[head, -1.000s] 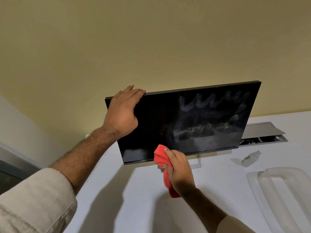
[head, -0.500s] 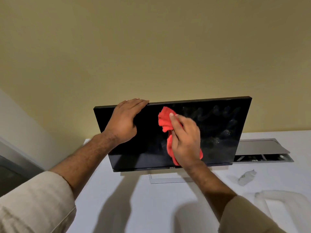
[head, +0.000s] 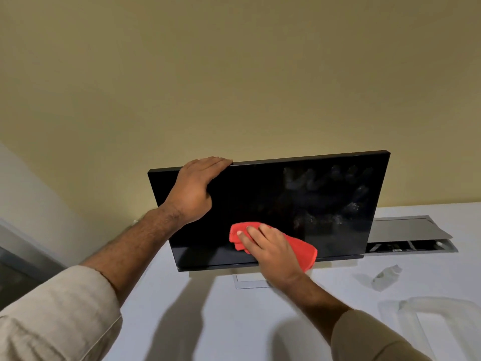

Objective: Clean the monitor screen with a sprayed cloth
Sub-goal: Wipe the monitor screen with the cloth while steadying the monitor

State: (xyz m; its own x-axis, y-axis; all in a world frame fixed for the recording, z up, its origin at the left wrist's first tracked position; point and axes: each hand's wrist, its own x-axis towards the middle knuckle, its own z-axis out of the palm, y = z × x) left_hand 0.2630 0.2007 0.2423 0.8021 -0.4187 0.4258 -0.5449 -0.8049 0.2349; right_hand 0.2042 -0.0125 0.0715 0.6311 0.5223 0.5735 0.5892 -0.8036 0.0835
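The right hand [head: 270,252] has its fingers spread flat, pressing a red cloth [head: 299,250] against the lower middle of the monitor [head: 260,199] screen. The left hand [head: 192,194] is draped over the top edge near the left corner, fingers curled over the rim, steadying the panel. The cloth looks soft and limp, best bunched under the palm. The screen is probably stiff but fragile, so light pressure suits it. Smears show at upper right. The monitor stands at the far side of a white desk [head: 208,321]; a small bottle [head: 387,276] lies at right.
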